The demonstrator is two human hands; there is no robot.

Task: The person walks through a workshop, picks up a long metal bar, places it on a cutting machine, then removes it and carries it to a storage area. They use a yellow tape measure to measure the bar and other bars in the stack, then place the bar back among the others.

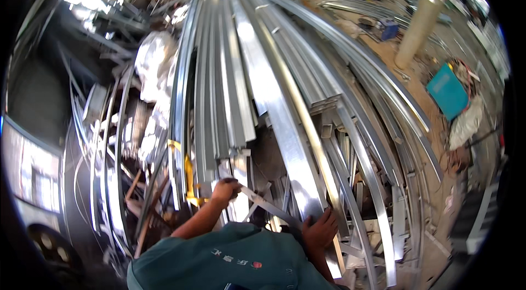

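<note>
My left hand (pixel 226 189) is closed around the upper end of a narrow pale grey strip (pixel 271 207), left of the middle. The strip slants down to the right, toward my right hand (pixel 321 228); whether that hand touches it is hidden. My right hand rests with its fingers spread on a wide, shiny metal profile (pixel 285 142), near its close end. Beside it runs a narrower, gold-tinted bar (pixel 298 105). A yellow clamp-like tool (pixel 189 172) hangs by the profiles left of my left hand.
Long grey metal profiles (pixel 216 82) stretch away ahead, and more curve off right (pixel 378 79). Offcuts (pixel 350 153) lie beneath them. At the right stand a pale cylinder (pixel 419 27) and a teal panel (pixel 448 92). Clear plastic wrapping (pixel 156 65) bulges at the left.
</note>
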